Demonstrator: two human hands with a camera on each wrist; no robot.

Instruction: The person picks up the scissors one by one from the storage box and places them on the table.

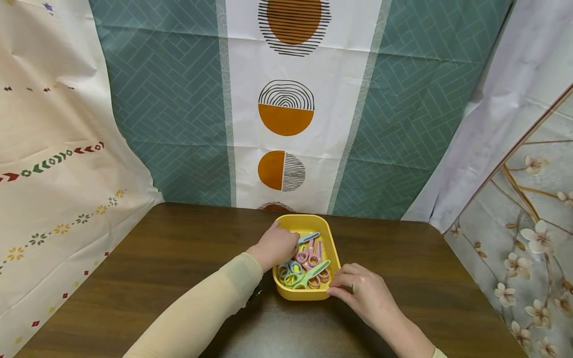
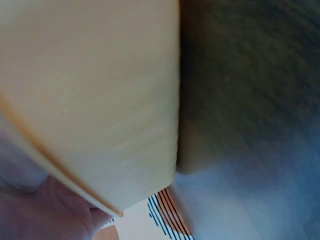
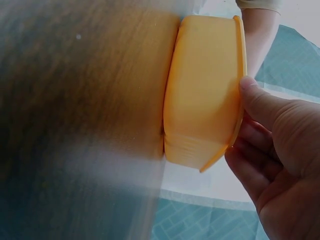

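Note:
A yellow plastic tray point(image 1: 333, 248) on the table holds several small scissors. Green-handled scissors point(image 1: 309, 278) lie on top at the near end, with pink scissors point(image 1: 313, 253) behind them. My left hand point(image 1: 275, 244) reaches over the tray's left rim, a finger at the far left corner. Beside its thumb, a pale blue blade point(image 1: 310, 237) points to the right; whether the hand holds it is hidden. At the near right corner, my right hand point(image 3: 285, 150) grips the tray's rim between thumb and fingers. The left wrist view shows mostly the tray's outer wall point(image 2: 100, 100).
The dark brown table point(image 1: 179, 253) extends around the tray. Close behind its back edge hangs a patterned curtain point(image 1: 286, 144). More printed cloth point(image 1: 53, 199) hangs at the left, and a flowered cloth point(image 1: 528, 238) at the right.

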